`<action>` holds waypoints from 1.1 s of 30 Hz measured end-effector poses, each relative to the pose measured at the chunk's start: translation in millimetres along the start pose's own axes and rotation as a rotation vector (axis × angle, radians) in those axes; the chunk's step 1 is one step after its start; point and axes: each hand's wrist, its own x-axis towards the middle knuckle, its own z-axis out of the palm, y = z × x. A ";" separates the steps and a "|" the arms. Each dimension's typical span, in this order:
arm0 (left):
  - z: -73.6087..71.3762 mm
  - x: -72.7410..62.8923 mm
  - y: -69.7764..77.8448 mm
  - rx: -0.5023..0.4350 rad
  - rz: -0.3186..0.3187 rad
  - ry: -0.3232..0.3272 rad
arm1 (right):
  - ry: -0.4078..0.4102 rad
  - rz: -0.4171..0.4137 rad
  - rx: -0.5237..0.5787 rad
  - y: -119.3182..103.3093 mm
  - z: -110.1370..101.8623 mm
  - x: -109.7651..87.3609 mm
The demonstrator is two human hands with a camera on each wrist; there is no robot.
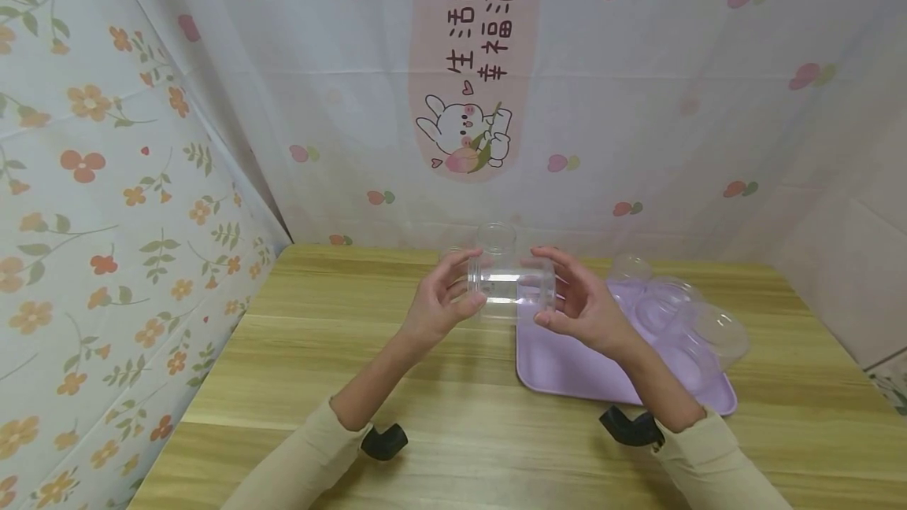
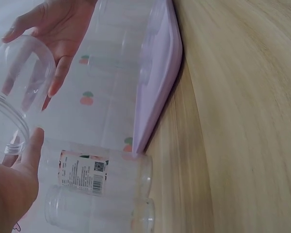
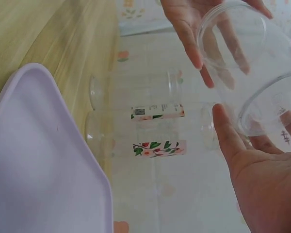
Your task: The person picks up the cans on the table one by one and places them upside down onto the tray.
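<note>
A clear plastic jar [image 1: 512, 286] is held sideways above the table, its ridged mouth toward the left and its base toward the right. My left hand [image 1: 439, 297] grips the mouth end, thumb below and fingers above. At the base end, my right hand [image 1: 584, 301] holds the jar between thumb and fingers. Through the clear wall of the jar [image 3: 262, 53], fingers show in the right wrist view. Behind it stand two clear jars, a labelled one [image 2: 123, 170] and a plain one [image 2: 94, 211] beside it.
A lilac tray [image 1: 567, 384] lies on the wooden table [image 1: 298, 384] at the right, partly under my right forearm. Several clear jars stand on it, one of them [image 1: 719, 333] near its right edge. A printed curtain [image 1: 340, 101] hangs behind the table.
</note>
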 end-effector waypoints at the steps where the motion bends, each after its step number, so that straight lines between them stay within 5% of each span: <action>1: -0.7 -0.7 0.2 0.009 -0.005 0.002 | 0.000 -0.001 -0.004 0.0 0.0 -0.1; 18: -4.0 -2.5 -0.2 -0.042 -0.025 -0.032 | -0.019 -0.002 -0.045 -1.4 -5.9 -6.0; 33: -13.6 -4.2 2.8 0.009 -0.033 -0.025 | -0.004 0.008 -0.097 -5.9 -16.8 -11.1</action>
